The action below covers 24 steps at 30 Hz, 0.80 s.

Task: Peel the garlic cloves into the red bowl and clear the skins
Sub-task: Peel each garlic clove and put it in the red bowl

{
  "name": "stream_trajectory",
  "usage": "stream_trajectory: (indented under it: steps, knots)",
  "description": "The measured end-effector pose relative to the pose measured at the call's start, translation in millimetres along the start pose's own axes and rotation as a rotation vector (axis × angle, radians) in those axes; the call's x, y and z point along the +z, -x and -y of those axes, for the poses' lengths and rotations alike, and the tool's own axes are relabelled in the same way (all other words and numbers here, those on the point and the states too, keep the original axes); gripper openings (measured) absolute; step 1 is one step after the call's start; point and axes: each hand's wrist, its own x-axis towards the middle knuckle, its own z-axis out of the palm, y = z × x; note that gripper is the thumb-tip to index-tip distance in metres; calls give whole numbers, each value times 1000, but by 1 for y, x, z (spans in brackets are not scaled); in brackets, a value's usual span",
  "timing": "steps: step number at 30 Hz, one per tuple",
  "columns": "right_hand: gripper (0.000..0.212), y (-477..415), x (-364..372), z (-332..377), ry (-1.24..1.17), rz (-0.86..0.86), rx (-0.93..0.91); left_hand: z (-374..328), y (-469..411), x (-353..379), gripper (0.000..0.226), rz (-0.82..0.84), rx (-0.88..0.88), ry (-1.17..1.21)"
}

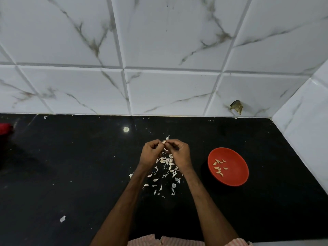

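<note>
Garlic clove (164, 142), small and pale, is pinched between the fingertips of both hands above the counter. The left hand (151, 153) and right hand (179, 153) meet over it with fingers curled in, and a shred of skin sticks up from the pinch. Directly beneath lies a scatter of papery skins (166, 167), trailing back between the forearms. One stray flake (62, 218) lies well apart at lower left.

The surface is a glossy black counter (71, 174), backed by white marble-veined tiles (159, 50) that turn a corner at the right. One tile near that corner has a chipped hole (236, 106).

Right of the hands, apart from the skins, stands the red bowl (236, 174), with a handful of peeled cloves (219, 168) lying in its left half. A red object (5, 128) shows at the far left edge, cut off.
</note>
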Motion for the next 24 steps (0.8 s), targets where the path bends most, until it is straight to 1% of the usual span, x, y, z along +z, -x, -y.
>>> stream_trajectory:
  steps: [5, 9, 11, 13, 15, 18, 20, 21, 24]
  knots:
    - [14, -1, -2, 10, -65, 27, 89, -4, 0, -1, 25, 29, 33, -21]
    - [15, -1, -1, 17, -172, -33, 158, -2, 0, -1, 28, 16, 6, 11]
    - [16, -2, -1, 20, -247, -79, 197, -2, 0, -2, 36, -38, -19, 37]
    - [14, -4, -3, 21, -299, -101, 225, 1, -1, -5, 40, -113, -55, 41]
    - [12, -4, -4, 20, -292, -95, 229, 3, -1, -6, 36, -139, -80, -7]
    - [10, -4, -2, 18, -212, -83, 203, 1, 1, -3, 34, -96, -101, -67]
    - [8, -4, 1, 17, -164, -79, 183, -2, 0, -1, 34, -72, -60, -109]
    - [7, -4, 3, 17, -155, -76, 181, -2, -1, -1, 31, -51, -20, -130]
    - [5, -6, 6, 20, -221, -82, 207, -3, -4, -1, 19, -43, 44, -111]
